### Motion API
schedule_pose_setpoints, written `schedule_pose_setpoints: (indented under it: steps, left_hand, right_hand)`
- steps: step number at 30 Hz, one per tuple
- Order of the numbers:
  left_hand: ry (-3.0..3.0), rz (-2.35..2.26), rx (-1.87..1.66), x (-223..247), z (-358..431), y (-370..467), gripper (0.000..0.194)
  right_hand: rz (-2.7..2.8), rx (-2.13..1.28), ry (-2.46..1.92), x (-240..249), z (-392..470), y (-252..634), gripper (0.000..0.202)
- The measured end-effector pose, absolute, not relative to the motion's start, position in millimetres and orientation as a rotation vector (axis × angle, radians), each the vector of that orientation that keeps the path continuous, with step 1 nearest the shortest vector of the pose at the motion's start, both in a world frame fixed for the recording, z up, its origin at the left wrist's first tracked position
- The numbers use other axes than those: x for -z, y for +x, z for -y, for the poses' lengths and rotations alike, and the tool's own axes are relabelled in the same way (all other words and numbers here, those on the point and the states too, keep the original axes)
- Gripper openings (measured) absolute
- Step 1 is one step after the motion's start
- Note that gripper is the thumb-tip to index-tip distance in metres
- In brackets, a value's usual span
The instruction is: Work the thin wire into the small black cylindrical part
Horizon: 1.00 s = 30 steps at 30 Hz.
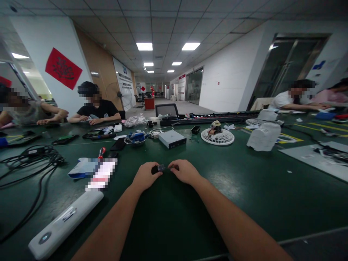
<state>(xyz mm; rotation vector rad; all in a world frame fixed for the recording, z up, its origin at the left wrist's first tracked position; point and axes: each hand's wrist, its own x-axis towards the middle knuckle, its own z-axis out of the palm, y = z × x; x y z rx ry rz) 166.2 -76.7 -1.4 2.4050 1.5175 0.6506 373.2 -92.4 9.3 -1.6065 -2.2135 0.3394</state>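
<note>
Over the green table [163,217], my two hands meet in front of me. My left hand [146,176] pinches a small grey, partly see-through block [161,168] between thumb and fingers. The fingers of my right hand [186,171] are closed on a thin metal pin [167,168] that points at the block. Whether the pin enters the block or only touches it, I cannot tell. Just beyond my hands lies a grey optical drive [172,139].
Left: a long white device [66,224], a blue-white cloth [83,167], a red-handled screwdriver [101,152] and black cables [40,154]. Beyond: a bowl of blue parts [136,137], a white fan grille [217,137] and a white plastic housing [264,136]. Several people sit around the table.
</note>
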Motion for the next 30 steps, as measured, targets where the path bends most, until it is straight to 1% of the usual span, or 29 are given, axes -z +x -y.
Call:
schedule_pose_setpoints:
  steps: [3, 7, 12, 21, 27, 30]
  left_hand:
    - [2.409, -1.593, -0.629, 0.3, 79.7, 170.8, 0.029]
    - [2.454, -1.651, -0.616, -4.1, 81.8, 175.7, 0.031]
    - [2.590, -1.570, -0.701, -10.1, 85.9, 175.1, 0.027]
    - [2.567, -1.670, -0.632, -9.2, 85.3, 175.4, 0.027]
    - [2.518, -1.648, -0.629, -6.3, 85.9, 177.7, 0.027]
    - [2.522, -1.659, -0.639, -5.5, 86.2, 177.2, 0.028]
  right_hand:
    - [2.214, -0.259, -1.661, -9.7, 92.2, 371.7, 0.026]
    - [2.269, -0.241, -1.618, -12.8, 94.3, 373.2, 0.024]
    - [2.232, -0.319, -1.537, -11.6, 93.5, 376.2, 0.025]
    - [2.147, -0.461, -1.454, -6.9, 91.3, 375.1, 0.021]
    - [2.201, -0.343, -1.615, -10.7, 92.5, 371.9, 0.025]
    - [2.250, -0.321, -1.560, -11.6, 94.2, 372.3, 0.024]
